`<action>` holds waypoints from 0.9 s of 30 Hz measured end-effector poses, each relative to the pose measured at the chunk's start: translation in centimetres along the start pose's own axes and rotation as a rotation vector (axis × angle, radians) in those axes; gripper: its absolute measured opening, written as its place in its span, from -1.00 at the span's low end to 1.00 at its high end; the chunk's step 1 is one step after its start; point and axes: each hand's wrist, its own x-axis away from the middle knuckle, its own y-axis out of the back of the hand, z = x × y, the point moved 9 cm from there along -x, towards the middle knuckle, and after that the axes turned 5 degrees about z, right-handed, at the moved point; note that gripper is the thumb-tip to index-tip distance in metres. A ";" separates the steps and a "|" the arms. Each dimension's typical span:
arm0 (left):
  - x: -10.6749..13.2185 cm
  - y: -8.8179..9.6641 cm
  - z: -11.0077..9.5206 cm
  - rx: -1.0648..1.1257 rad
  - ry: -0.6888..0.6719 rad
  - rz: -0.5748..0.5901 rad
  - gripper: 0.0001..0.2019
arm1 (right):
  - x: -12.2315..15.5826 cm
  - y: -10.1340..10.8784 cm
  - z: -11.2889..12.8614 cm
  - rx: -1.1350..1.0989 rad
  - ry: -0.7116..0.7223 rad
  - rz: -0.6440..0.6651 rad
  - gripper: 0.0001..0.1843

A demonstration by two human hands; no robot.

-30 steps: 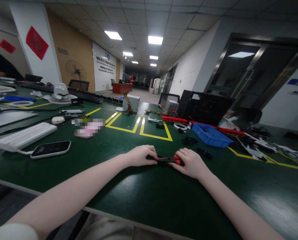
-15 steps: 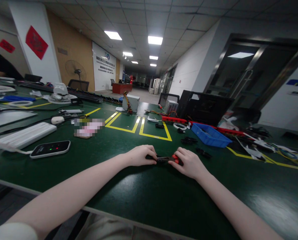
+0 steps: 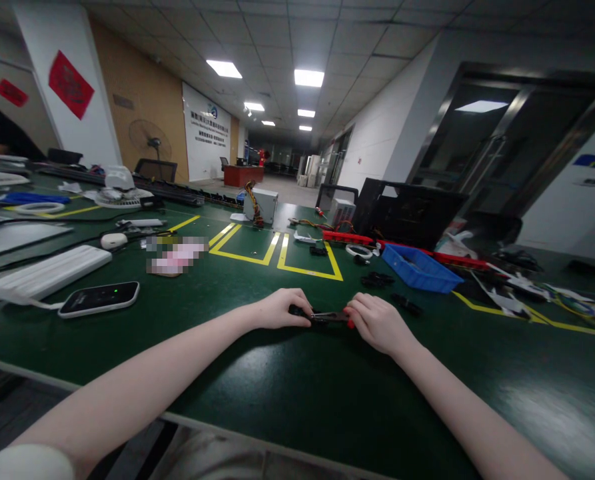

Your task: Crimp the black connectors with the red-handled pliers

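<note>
In the middle of the green table, my right hand [image 3: 377, 323] is closed round the red handles of a pair of pliers [image 3: 333, 316]. The metal jaws point left, toward my left hand [image 3: 283, 309]. My left fingers pinch a small black piece [image 3: 297, 311], partly hidden by the fingers and too dark to name exactly. The jaw tips meet that piece beside my left fingertips; whether they grip it cannot be made out. Beyond my right hand lie black bundles [image 3: 377, 279] that look like coiled cables, with another black bundle [image 3: 407, 305] nearer.
A blue bin [image 3: 422, 270] stands to the right, before a red strip [image 3: 347, 238] and a black monitor-like panel [image 3: 410, 213]. Left are a white-edged device [image 3: 100, 299], a long white block [image 3: 52, 273] and cables. Yellow tape [image 3: 310, 272] marks the table. A person [image 3: 7, 133] is at far left.
My right hand has turned slightly on the pliers, and less of the red handles shows. My left hand has barely moved.
</note>
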 end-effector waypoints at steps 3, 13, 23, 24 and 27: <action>0.0 -0.2 -0.3 0.022 -0.003 0.019 -0.82 | 0.1 0.3 0.0 -0.001 0.020 0.002 -0.61; 0.0 -0.3 -0.3 0.043 -0.002 0.033 -0.81 | 0.2 0.4 -0.2 0.020 0.020 -0.008 -0.60; 0.0 -0.1 -0.6 0.038 0.001 0.028 -0.82 | 0.3 0.0 -0.2 0.040 0.019 0.013 -0.64; 0.0 -0.1 -0.6 0.037 0.001 0.027 -0.83 | 0.3 0.0 -0.2 0.040 0.020 0.017 -0.66; 0.0 -0.1 -0.7 0.033 0.000 0.027 -0.83 | 0.3 0.1 -0.1 0.041 0.023 0.024 -0.68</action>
